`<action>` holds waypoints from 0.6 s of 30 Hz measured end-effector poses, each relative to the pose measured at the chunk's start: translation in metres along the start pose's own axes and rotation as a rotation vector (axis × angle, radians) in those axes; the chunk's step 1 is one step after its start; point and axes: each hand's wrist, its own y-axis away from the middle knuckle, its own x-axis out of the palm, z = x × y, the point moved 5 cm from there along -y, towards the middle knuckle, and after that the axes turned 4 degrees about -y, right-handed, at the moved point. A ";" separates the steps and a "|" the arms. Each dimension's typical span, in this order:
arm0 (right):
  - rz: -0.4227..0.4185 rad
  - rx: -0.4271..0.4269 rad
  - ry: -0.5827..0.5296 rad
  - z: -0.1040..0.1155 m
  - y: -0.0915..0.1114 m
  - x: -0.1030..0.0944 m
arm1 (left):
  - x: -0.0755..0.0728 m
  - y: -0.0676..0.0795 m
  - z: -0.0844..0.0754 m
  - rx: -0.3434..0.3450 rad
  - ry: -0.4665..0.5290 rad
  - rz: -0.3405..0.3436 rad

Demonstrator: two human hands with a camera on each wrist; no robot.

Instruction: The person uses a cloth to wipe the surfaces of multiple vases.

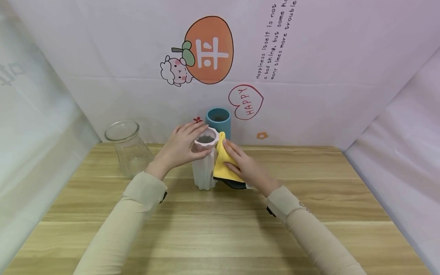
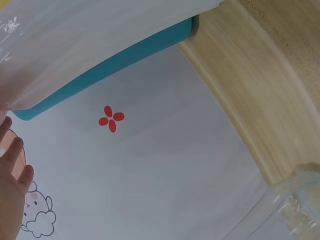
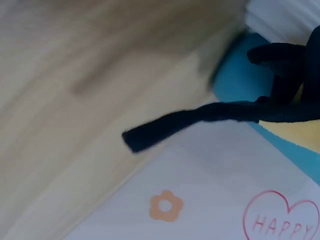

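Observation:
A white fluted vase [image 1: 204, 172] stands upright on the table, its scalloped mouth facing up. My left hand [image 1: 180, 147] holds it at the rim, thumb on the near side and fingers on the far side. In my right hand [image 1: 245, 164] is a yellow cloth [image 1: 227, 164] with a dark underside, gripped with its folded upper end against the right of the vase's rim. The cloth's dark edging [image 3: 200, 112] hangs loose in the right wrist view, where the right hand itself is out of sight. Some left fingers [image 2: 15, 150] show at the left wrist view's edge.
Right behind the white vase stands a blue vase [image 1: 220, 126], partly covered by it and the cloth. A clear glass vase [image 1: 128, 152] is at the back left of the wooden table [image 1: 213, 236]. A printed white curtain [image 1: 130, 49] borders the table's back edge.

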 end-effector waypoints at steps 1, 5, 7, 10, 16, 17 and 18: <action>0.003 0.000 0.003 -0.001 0.002 0.003 | 0.000 0.000 0.000 -0.003 -0.003 -0.003; 0.006 0.007 0.002 -0.006 0.010 0.013 | 0.002 0.000 -0.002 -0.012 -0.004 -0.019; 0.022 0.014 0.005 -0.008 0.015 0.019 | 0.002 0.000 -0.002 -0.017 0.000 -0.026; 0.082 0.038 0.015 -0.012 0.022 0.028 | 0.002 -0.001 -0.003 -0.026 0.003 -0.038; 0.162 0.092 0.003 -0.019 0.032 0.040 | 0.001 -0.001 -0.005 -0.039 0.016 -0.068; 0.157 0.095 -0.006 -0.019 0.032 0.040 | 0.001 -0.001 -0.005 -0.036 0.018 -0.076; 0.151 0.100 -0.017 -0.019 0.032 0.039 | 0.001 -0.001 -0.006 -0.032 0.020 -0.085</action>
